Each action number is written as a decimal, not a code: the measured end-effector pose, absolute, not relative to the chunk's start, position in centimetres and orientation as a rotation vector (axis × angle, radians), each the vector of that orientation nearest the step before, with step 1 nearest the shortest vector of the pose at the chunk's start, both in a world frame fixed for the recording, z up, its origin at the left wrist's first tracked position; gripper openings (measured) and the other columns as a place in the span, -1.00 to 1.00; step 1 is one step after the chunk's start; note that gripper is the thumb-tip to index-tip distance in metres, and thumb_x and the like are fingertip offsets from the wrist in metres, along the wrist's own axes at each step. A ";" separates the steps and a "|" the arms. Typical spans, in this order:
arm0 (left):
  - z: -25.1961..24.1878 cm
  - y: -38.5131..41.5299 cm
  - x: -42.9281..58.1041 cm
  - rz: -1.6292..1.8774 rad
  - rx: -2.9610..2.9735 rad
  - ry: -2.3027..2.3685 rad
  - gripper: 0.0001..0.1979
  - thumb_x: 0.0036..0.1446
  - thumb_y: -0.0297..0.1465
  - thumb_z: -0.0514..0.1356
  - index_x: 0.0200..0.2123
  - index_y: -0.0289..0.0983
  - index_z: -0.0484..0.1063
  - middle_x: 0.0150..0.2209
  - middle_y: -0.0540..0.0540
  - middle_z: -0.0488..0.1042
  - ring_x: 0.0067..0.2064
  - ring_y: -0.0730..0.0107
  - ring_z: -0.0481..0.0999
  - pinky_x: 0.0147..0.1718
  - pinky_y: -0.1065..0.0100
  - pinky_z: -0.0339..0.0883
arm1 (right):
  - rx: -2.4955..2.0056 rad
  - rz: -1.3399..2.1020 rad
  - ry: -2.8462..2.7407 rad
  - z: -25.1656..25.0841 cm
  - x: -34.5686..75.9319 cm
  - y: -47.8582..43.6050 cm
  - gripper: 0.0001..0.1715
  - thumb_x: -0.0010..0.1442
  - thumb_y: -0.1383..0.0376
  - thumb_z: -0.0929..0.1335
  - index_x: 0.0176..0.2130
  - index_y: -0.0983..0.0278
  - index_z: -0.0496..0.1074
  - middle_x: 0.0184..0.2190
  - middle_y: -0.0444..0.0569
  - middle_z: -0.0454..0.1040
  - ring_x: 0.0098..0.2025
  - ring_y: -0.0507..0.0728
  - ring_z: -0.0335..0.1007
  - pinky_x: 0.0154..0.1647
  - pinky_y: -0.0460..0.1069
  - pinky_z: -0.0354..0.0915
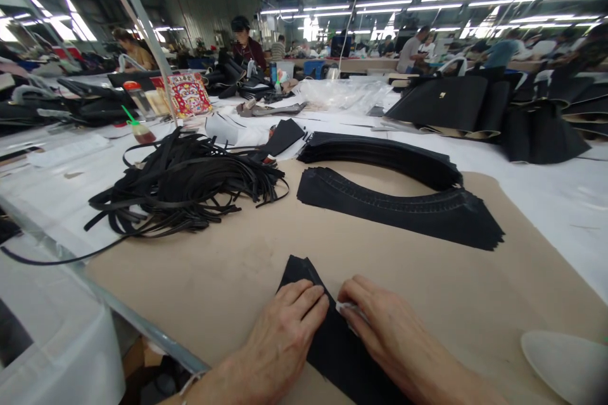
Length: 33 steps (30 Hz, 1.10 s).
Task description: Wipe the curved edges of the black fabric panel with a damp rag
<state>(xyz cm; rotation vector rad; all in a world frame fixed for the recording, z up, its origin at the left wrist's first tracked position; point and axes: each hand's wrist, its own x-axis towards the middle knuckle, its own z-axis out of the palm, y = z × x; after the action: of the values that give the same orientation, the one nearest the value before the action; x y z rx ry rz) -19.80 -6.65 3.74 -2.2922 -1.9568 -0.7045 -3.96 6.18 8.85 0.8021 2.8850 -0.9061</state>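
A black fabric piece (339,354) lies slanted on the tan board (228,291) at the bottom centre. On its upper left part rests my left hand (289,323), fingers bent together and pressing on the cloth. My right hand (380,316) is at the piece's right edge, its fingers pinched round a small white tool (350,311), mostly hidden in the grip. Farther back lie a fanned stack of curved black pieces (403,212) with a stitched-looking inner edge and a thicker curved black stack (380,155). A tangled heap of black strips (180,183) lies at the left.
Behind the board are a small bottle with a green nozzle (141,131), a red patterned box (189,95), clear plastic (337,95) and large black panels (441,104). A white rounded object (565,361) is at lower right. Several people work in the background.
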 end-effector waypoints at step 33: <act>3.1 -6.6 -20.2 -0.636 -2.269 -1.780 -0.64 0.24 -0.46 0.04 0.09 -0.31 0.36 0.09 -0.25 0.43 0.17 0.11 0.38 0.09 0.18 0.39 | 0.714 -1.115 2.971 8.7 -8.0 8.3 -0.84 0.30 0.40 0.22 -0.29 0.23 0.36 -0.29 -0.08 0.43 -0.24 0.08 0.35 -0.21 -0.03 0.21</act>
<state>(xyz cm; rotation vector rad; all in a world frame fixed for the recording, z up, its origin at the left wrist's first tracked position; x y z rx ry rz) -20.19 -6.62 3.05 -2.2691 -1.7798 -0.6357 -7.98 8.35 8.69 0.7137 2.9711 -1.1152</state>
